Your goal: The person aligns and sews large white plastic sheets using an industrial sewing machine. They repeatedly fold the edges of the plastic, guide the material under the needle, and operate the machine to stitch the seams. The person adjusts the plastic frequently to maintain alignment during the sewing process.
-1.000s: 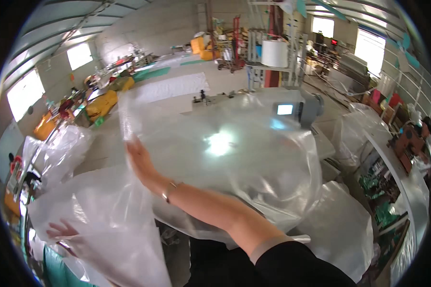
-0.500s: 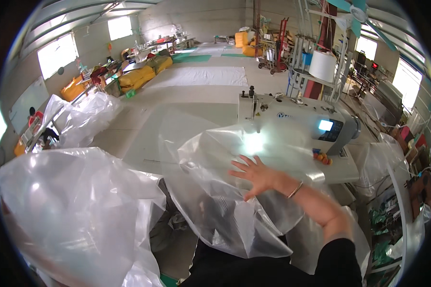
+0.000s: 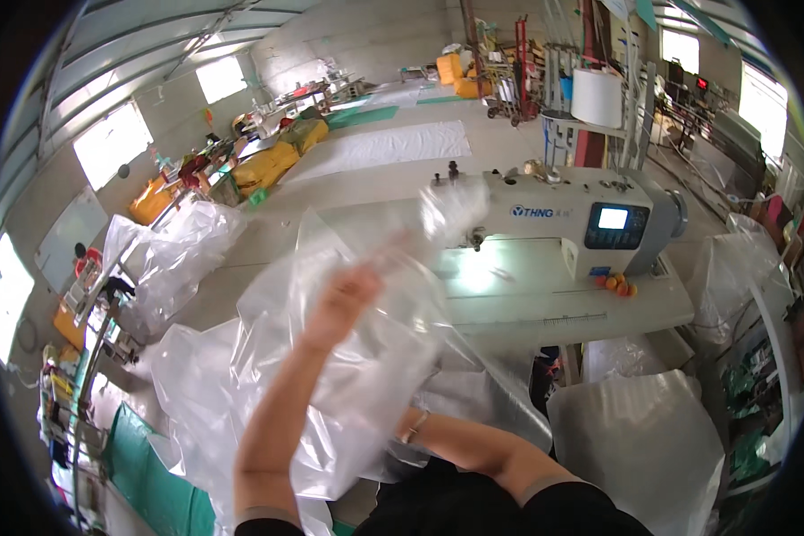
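Observation:
A large clear plastic sheet (image 3: 268, 366) spreads crumpled in front of me, one corner raised near the needle of the white sewing machine (image 3: 545, 201). My left hand (image 3: 344, 304) is up against the sheet, left of the lit sewing spot; its fingers are smeared by motion. Lower down, my right hand (image 3: 408, 420) goes in behind the plastic. Only its wrist with a bracelet shows plainly, and its fingers are hidden. The machine's lamp shines on the bare worktable (image 3: 527, 308).
Small orange balls (image 3: 618, 284) lie by the machine's base. A white thread cone (image 3: 597, 98) stands behind it. More clear plastic (image 3: 639, 429) hangs at the table's front right, and another heap (image 3: 183, 246) lies at the left. A green sheet (image 3: 152, 469) is at lower left.
The plastic has been pulled left off the machine bed, uncovering the table. My right hand, earlier spread over the sheet, has dropped down and left behind it. My left hand has come up into view.

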Demonstrator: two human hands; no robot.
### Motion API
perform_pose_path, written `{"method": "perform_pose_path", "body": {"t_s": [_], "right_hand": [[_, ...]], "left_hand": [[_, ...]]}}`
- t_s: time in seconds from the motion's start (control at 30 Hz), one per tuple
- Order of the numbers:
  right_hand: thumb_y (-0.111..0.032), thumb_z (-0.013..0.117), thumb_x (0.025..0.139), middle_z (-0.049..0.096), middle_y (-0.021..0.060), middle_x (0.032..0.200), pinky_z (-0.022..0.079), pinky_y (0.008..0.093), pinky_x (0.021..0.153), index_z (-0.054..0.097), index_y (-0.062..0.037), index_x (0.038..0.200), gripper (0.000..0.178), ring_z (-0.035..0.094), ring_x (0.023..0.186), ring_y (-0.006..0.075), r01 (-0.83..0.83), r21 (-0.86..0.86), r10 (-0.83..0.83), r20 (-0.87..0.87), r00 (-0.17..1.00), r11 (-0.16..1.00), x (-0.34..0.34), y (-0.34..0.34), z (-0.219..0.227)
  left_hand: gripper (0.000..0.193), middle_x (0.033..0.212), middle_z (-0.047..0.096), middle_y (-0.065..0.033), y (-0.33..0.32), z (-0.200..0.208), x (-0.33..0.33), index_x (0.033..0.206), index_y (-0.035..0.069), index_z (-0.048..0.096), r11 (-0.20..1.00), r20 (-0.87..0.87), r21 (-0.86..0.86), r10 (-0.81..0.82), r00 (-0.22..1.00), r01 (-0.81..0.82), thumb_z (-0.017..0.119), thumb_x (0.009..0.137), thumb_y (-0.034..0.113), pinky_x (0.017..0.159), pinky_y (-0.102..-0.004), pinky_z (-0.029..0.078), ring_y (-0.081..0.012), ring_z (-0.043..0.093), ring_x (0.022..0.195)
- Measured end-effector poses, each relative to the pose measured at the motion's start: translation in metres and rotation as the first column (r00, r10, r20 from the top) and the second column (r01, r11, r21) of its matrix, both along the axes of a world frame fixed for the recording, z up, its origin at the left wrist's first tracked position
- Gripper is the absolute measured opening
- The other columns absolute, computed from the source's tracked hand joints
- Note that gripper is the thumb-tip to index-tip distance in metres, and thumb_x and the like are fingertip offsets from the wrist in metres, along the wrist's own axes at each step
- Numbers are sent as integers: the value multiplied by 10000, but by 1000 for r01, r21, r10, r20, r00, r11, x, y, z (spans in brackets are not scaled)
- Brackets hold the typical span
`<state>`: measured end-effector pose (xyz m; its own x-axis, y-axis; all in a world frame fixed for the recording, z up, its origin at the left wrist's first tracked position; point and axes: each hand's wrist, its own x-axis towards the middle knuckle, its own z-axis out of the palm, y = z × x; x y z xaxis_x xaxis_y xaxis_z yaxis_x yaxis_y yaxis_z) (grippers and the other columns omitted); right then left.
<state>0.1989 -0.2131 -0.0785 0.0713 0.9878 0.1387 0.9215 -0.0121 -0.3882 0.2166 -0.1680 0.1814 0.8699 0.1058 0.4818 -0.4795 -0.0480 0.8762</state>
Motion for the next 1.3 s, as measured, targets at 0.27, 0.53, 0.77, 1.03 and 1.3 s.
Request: {"method": "perform_pose_path", "body": {"t_s": [0.27,0.53,0.77,1.03,1.3], "right_hand": [[-232,721,815,609,133,1189,441,392,955,599,-90,1216,443,580,1104,280,-382,9,359,-366,858,924,116,-207,31],[-95,704,814,676,92,955,514,302,753,631,6,1050,267,642,871,174,743,49,-514,-692,507,667,199,-260,58],[-347,631,868,667,101,1106,510,351,803,591,27,1193,497,640,921,206,35,54,29,-857,514,998,80,-226,-90],[-298,723,811,609,12,1028,481,345,772,524,-57,1240,531,577,962,158,161,-164,-174,-983,52,973,173,-232,-63],[-157,729,810,598,12,961,442,256,801,530,-64,1206,453,560,826,136,881,17,-64,-996,54,473,238,-187,-40]], "left_hand": [[479,1528,310,-59,-24,-155,48,1295,162,552,235,-160,970,450,878,57,673,857,314,1130,-459,244,-330,230,1423],[626,1460,420,-83,48,-120,33,1357,142,494,681,-332,704,567,754,-203,736,797,281,1125,-433,267,-289,328,1387],[784,1533,299,-32,86,-150,-64,1432,155,401,197,-192,979,775,602,59,777,752,266,1120,-557,229,-270,206,1441],[584,1415,459,-75,79,-129,-87,1297,116,532,96,-78,995,684,726,16,749,777,269,1056,-512,343,-287,392,1331],[530,1407,450,-144,53,-110,32,1310,62,503,303,25,916,610,792,-262,674,853,266,1018,-449,386,-328,423,1290]]}}
